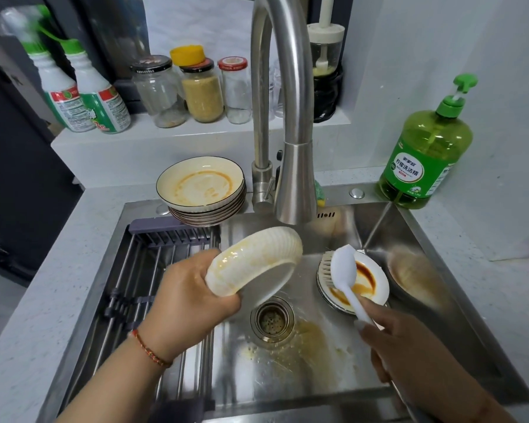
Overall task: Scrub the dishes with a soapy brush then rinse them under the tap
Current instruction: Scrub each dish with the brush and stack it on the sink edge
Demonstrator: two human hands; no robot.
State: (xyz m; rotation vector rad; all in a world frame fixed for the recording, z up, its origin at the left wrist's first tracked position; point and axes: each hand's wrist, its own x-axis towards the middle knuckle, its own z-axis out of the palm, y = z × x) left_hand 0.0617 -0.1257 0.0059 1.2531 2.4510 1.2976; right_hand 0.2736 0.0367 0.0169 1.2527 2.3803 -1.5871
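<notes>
Sink [409, 227] walls bound the work; open steel floor shows around the drain [272, 319] at lower centre. Left hand [193, 303] grasps a ribbed plate [251, 264] by its rim, tilted on edge above the drain. Right hand [409, 346] grasps the brush [344, 270]; its long axis runs lower right to upper left, bristles over stained plates [367, 285] mid-right. The faucet [287, 132] overhangs; a rack [153, 270] fills the left.

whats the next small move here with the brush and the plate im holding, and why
Probably bring the brush in the right hand across to the tilted plate that the left hand holds over the sink and scrub it. Orange residue still shows on the plate's ribbed outside, the brush head hovers over another dirty plate instead, and no water runs from the tap yet.
</notes>
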